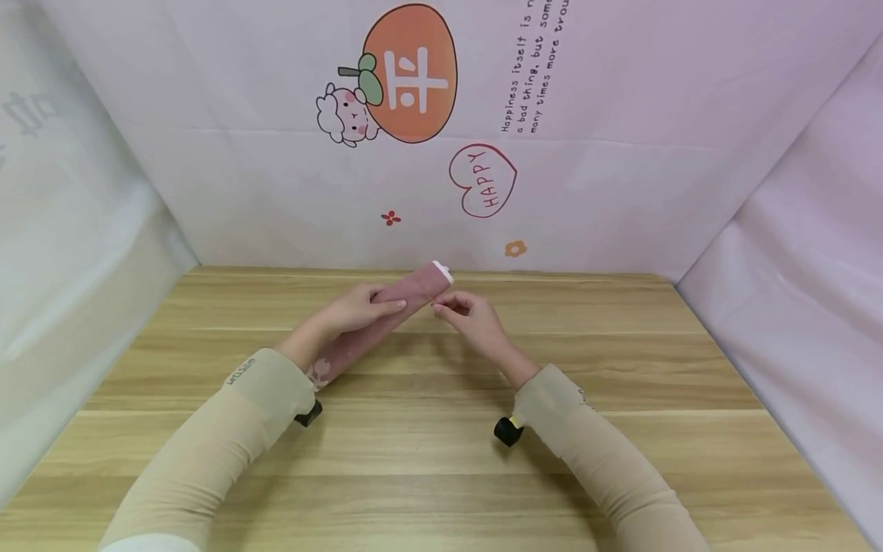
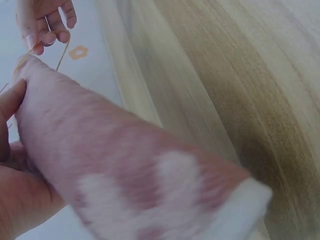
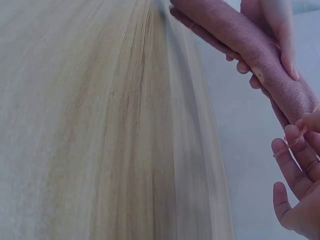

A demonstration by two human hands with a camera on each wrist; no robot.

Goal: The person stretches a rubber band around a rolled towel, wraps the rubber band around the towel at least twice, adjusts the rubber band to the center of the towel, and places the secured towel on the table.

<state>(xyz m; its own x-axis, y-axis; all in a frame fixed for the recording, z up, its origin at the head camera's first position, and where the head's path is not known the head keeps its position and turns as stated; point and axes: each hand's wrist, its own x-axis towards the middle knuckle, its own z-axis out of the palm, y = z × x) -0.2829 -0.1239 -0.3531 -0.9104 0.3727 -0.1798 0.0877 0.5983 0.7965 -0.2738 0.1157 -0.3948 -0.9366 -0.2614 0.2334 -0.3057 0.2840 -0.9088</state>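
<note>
A rolled pink towel [image 1: 369, 335] with white edging and a pale pattern slants above the table in the head view. My left hand [image 1: 359, 308] grips it near its upper half, thumb on the near side and fingers behind. Around the towel's upper end runs a thin, yellowish elastic band [image 2: 63, 56]. My right hand [image 1: 477, 323] pinches this band between thumb and fingertips, just to the right of the roll. In the right wrist view a stretch of the band [image 3: 299, 138] shows across the fingers. The far side of the roll is hidden.
The wooden table [image 1: 414, 460] lies beneath both hands. Behind it rises a white printed cloth [image 1: 276, 192], with further white cloth on both sides. A small black wrist camera [image 1: 508, 432] hangs under the right sleeve, another [image 1: 309, 414] under the left.
</note>
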